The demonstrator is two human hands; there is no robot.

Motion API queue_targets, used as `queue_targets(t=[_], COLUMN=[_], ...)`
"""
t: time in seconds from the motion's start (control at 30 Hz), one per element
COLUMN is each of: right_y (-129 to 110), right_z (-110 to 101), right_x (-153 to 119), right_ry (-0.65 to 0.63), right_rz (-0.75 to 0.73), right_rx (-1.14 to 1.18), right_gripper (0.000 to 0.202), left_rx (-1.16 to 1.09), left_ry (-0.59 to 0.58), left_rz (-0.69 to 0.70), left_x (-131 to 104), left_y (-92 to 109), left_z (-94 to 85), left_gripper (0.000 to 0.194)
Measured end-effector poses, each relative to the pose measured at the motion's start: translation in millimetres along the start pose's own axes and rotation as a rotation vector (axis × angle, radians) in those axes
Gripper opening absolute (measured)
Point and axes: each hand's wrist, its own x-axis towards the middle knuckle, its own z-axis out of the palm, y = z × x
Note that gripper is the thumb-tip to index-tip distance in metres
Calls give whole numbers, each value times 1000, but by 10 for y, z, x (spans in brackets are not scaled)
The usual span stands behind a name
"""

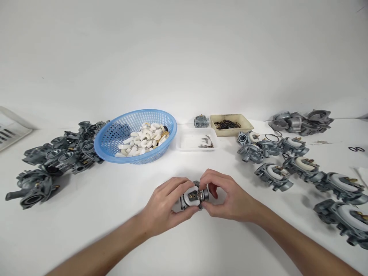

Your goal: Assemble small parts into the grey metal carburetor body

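A grey metal carburetor body point(204, 194) is at the front middle of the white table, its open side facing up. Inside its rim sits a white U-shaped float point(187, 197), with brass parts showing in the middle. My left hand point(169, 203) grips the body from the left, fingers along the far side and thumb along the near side. From the right, my right hand point(225, 195) pinches the carburetor with thumb and fingertips near the float's hinge end. Whether those fingertips also hold a small pin is too small to tell.
A blue basket point(135, 115) of white floats stands behind, left of a white tray point(186, 143) with small metal parts and a beige tray point(230, 133) of black rings. Carburetors point(61, 153) pile up at left; several with floats point(276, 174) stand at right, before grey metal bowls point(301, 122).
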Motion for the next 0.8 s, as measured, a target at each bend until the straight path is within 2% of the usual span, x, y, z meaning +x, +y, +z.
queue_targets(t=[0.17,0.37,0.8], right_y=[10,50,7], right_z=[8,8,22], right_x=[-10,-20,-24], right_ry=[2,14,-10], right_rz=[9,-93,-97], right_rx=[-21,-79,-150], right_gripper=[37,41,43], left_rx=[13,28,13], left_ry=[3,-13,-11], left_rz=[32,58,40], left_x=[2,2,-5], left_y=[-2,8,12], left_z=[-1,-8,-15], left_gripper=[43,43,42])
